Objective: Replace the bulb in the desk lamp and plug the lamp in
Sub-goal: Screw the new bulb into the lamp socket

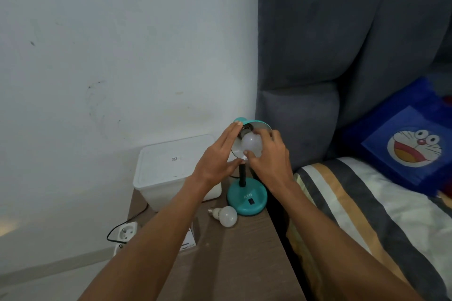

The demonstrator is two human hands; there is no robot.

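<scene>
A teal desk lamp (247, 199) stands on the bedside table, its shade tipped toward me. A white bulb (250, 144) sits in the socket inside the shade. My right hand (270, 156) has its fingers and thumb closed around that bulb. My left hand (219, 154) lies flat against the left rim of the shade, fingers straight, thumb under the rim. A second white bulb (226, 215) lies on its side on the table beside the lamp's base. A white power strip (127, 231) with a black cord lies on the floor at the left.
A white lidded plastic box (168, 173) stands on the brown table (232, 264) behind my left arm. A small carton (189, 239) shows under my left forearm. A grey padded headboard (305, 80) and a bed with striped bedding (354, 215) are on the right.
</scene>
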